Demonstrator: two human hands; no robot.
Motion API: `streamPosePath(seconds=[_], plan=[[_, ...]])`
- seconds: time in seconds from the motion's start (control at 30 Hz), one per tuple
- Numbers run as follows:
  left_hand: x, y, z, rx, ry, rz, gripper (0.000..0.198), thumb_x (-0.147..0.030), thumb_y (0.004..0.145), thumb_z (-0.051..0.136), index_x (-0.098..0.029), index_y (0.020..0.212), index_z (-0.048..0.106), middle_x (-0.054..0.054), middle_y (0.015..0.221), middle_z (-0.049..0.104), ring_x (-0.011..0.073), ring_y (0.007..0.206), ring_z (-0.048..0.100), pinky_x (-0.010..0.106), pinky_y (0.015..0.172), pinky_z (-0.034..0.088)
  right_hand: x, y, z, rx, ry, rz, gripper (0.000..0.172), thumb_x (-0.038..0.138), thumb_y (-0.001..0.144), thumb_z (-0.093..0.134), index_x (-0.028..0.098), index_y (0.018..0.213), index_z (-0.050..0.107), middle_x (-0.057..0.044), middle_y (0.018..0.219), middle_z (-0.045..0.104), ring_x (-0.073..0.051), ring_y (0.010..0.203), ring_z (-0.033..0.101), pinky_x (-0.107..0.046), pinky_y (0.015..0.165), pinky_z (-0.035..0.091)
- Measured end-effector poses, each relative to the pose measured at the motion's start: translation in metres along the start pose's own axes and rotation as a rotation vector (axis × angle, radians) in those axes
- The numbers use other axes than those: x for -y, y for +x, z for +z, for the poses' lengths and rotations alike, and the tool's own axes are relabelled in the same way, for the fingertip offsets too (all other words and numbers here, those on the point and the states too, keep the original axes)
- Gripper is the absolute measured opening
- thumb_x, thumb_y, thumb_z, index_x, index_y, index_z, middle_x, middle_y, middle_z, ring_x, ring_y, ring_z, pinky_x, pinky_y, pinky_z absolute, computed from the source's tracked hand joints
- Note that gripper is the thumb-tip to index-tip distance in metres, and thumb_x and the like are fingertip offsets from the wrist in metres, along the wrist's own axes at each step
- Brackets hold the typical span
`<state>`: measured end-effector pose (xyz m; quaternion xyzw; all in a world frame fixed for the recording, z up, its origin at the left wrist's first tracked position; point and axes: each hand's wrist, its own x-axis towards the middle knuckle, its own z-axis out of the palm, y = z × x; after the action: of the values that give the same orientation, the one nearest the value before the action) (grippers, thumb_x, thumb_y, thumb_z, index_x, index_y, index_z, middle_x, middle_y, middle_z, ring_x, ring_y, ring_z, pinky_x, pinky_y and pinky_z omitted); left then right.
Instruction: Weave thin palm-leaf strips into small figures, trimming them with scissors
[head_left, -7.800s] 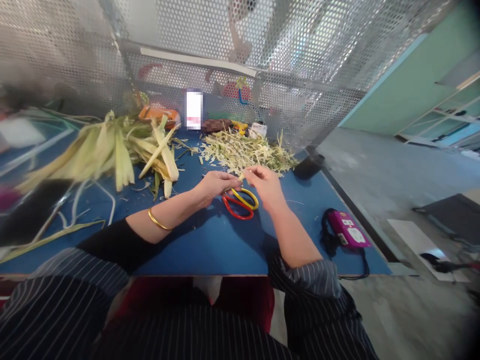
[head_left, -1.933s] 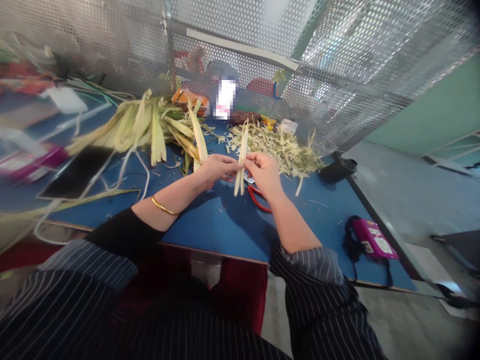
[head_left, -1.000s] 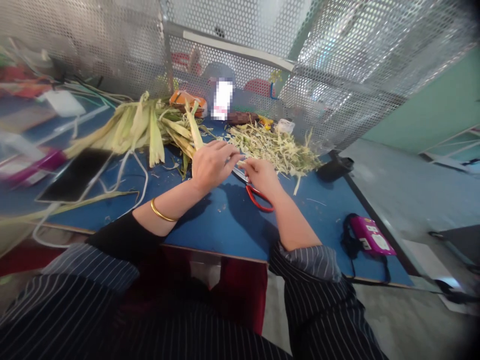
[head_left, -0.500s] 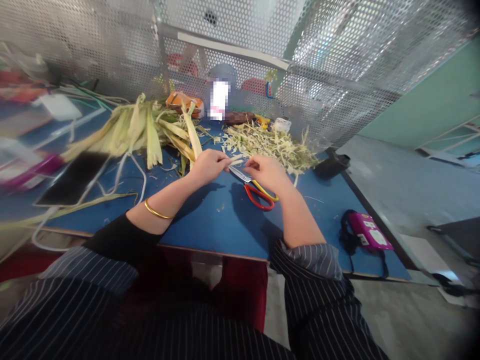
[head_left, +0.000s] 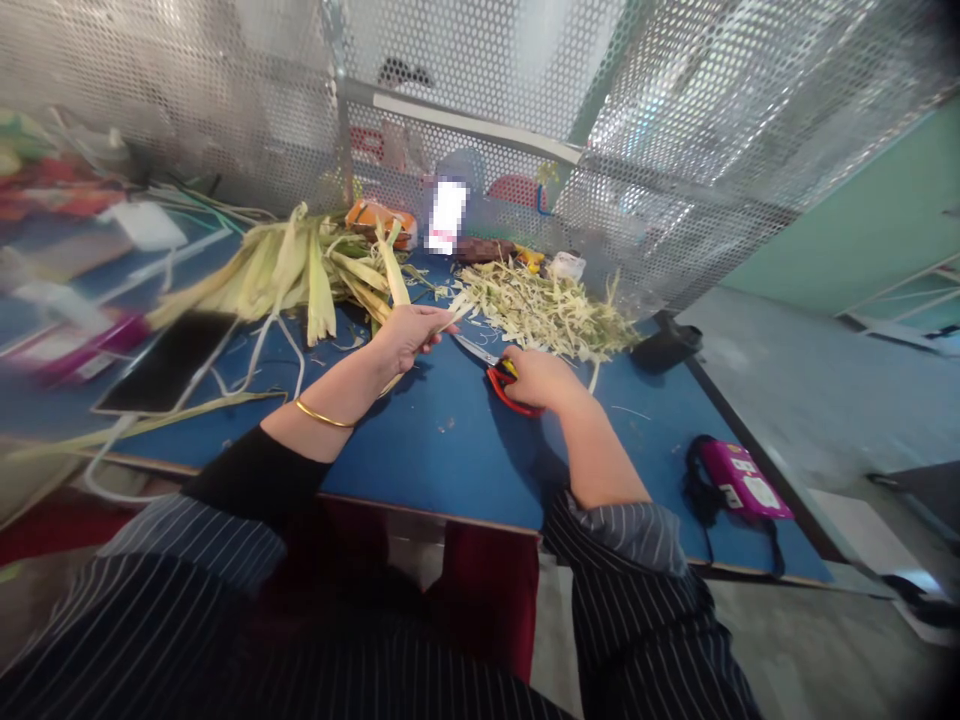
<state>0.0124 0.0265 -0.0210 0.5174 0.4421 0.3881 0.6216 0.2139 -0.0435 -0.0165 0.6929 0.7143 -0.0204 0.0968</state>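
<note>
My left hand (head_left: 411, 336), with a gold bangle on its wrist, is closed on a pale corn husk (head_left: 396, 278). The husk rises above the hand, and a narrow end of it (head_left: 458, 310) pokes out past my fingertips. In my right hand (head_left: 546, 380) are scissors (head_left: 514, 392) with red and yellow handles. Their metal blades point up and left, close to the fingers of my left hand. Whether the blades touch the husk I cannot tell. Just beyond both hands lies a heap of shredded husk (head_left: 544, 310).
Whole corn husks (head_left: 281, 272) are piled at the left back of the blue table (head_left: 442, 450). A phone (head_left: 169, 362) with a white cable lies left. A black cylindrical object (head_left: 667, 348) and a purple box (head_left: 744, 480) with straps sit right. A perforated metal screen (head_left: 480, 85) stands behind.
My right hand has closed round the scissors' handles, where before its fingers were above them near the husk tip. My left hand still holds the husk, its fingers shifted slightly. The view has moved a little.
</note>
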Motion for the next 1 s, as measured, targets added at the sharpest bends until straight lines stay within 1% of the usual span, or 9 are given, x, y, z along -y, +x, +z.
streamPosePath(seconds=[0.13, 0.2, 0.27, 0.33, 0.37, 0.47, 0.6, 0.8, 1.0], plan=[[-0.001, 0.0, -0.002, -0.011, 0.013, 0.028, 0.011, -0.021, 0.081, 0.059, -0.013, 0.081, 0.066, 0.008, 0.084, 0.065, 0.003, 0.048, 0.04, 0.022, 0.043, 0.021, -0.005, 0.006, 0.002, -0.216, 0.277, -0.021, 0.048, 0.028, 0.074, 0.055, 0.024, 0.122, 0.052, -0.011, 0.108, 0.065, -0.026, 0.092, 0.061, -0.033, 0.073, 0.044], [-0.002, 0.001, -0.004, -0.036, 0.049, 0.053, 0.013, -0.021, 0.082, 0.057, -0.014, 0.083, 0.068, 0.009, 0.084, 0.065, 0.0038, 0.048, 0.041, 0.023, 0.043, 0.023, -0.005, 0.006, 0.001, -0.331, 0.522, -0.02, 0.045, 0.031, 0.074, 0.057, 0.021, 0.118, 0.054, -0.009, 0.101, 0.066, -0.023, 0.086, 0.061, -0.033, 0.072, 0.045], [-0.004, 0.002, -0.006, -0.079, 0.081, 0.074, 0.015, -0.022, 0.082, 0.056, -0.015, 0.085, 0.069, 0.009, 0.083, 0.066, 0.0047, 0.049, 0.042, 0.024, 0.045, 0.025, -0.004, 0.005, 0.0, -0.344, 0.818, -0.036, 0.047, 0.042, 0.076, 0.057, 0.019, 0.116, 0.053, -0.005, 0.084, 0.064, -0.018, 0.07, 0.059, -0.03, 0.064, 0.046], [-0.006, 0.004, -0.009, -0.12, 0.087, 0.086, 0.017, -0.023, 0.082, 0.056, -0.015, 0.087, 0.069, 0.009, 0.08, 0.066, 0.0056, 0.049, 0.044, 0.025, 0.046, 0.028, -0.003, 0.004, 0.0, -0.276, 1.044, -0.092, 0.05, 0.051, 0.075, 0.056, 0.022, 0.115, 0.049, 0.001, 0.071, 0.058, -0.014, 0.059, 0.054, -0.027, 0.057, 0.045], [-0.006, 0.005, -0.01, -0.135, 0.082, 0.087, 0.017, -0.024, 0.082, 0.056, -0.015, 0.087, 0.069, 0.009, 0.08, 0.066, 0.0059, 0.049, 0.044, 0.025, 0.046, 0.028, -0.002, 0.003, 0.0, -0.249, 1.099, -0.122, 0.049, 0.053, 0.075, 0.056, 0.023, 0.114, 0.049, 0.003, 0.069, 0.055, -0.012, 0.057, 0.052, -0.026, 0.056, 0.044], [-0.007, 0.006, -0.012, -0.151, 0.049, 0.071, 0.016, -0.025, 0.082, 0.056, -0.015, 0.085, 0.068, 0.008, 0.08, 0.066, 0.0053, 0.049, 0.043, 0.025, 0.045, 0.028, -0.002, 0.001, 0.001, -0.23, 1.074, -0.151, 0.045, 0.054, 0.073, 0.058, 0.025, 0.106, 0.053, 0.003, 0.069, 0.053, -0.011, 0.057, 0.051, -0.025, 0.055, 0.043], [-0.007, 0.004, -0.01, -0.097, -0.01, 0.05, 0.013, -0.025, 0.08, 0.058, -0.015, 0.081, 0.066, 0.007, 0.083, 0.065, 0.0035, 0.048, 0.04, 0.022, 0.042, 0.025, 0.0, 0.003, 0.001, -0.169, 0.962, -0.144, 0.046, 0.056, 0.071, 0.06, 0.021, 0.1, 0.059, 0.003, 0.066, 0.052, -0.01, 0.055, 0.047, -0.024, 0.052, 0.04], [-0.004, 0.001, -0.006, -0.003, 0.141, 0.066, 0.015, -0.025, 0.082, 0.057, -0.014, 0.086, 0.067, 0.01, 0.085, 0.066, 0.0036, 0.047, 0.039, 0.023, 0.042, 0.025, 0.006, 0.0, -0.001, -0.159, 1.006, -0.185, 0.045, 0.054, 0.073, 0.06, 0.019, 0.101, 0.06, 0.005, 0.057, 0.047, -0.009, 0.05, 0.044, -0.023, 0.048, 0.037], [0.0, 0.004, -0.007, 0.019, 0.195, 0.098, 0.016, -0.027, 0.083, 0.057, -0.015, 0.082, 0.067, 0.012, 0.084, 0.066, 0.0033, 0.046, 0.038, 0.022, 0.041, 0.023, 0.007, -0.005, -0.006, -0.15, 1.006, -0.188, 0.043, 0.055, 0.073, 0.061, 0.019, 0.098, 0.063, 0.005, 0.055, 0.046, -0.008, 0.047, 0.04, -0.023, 0.045, 0.035]])
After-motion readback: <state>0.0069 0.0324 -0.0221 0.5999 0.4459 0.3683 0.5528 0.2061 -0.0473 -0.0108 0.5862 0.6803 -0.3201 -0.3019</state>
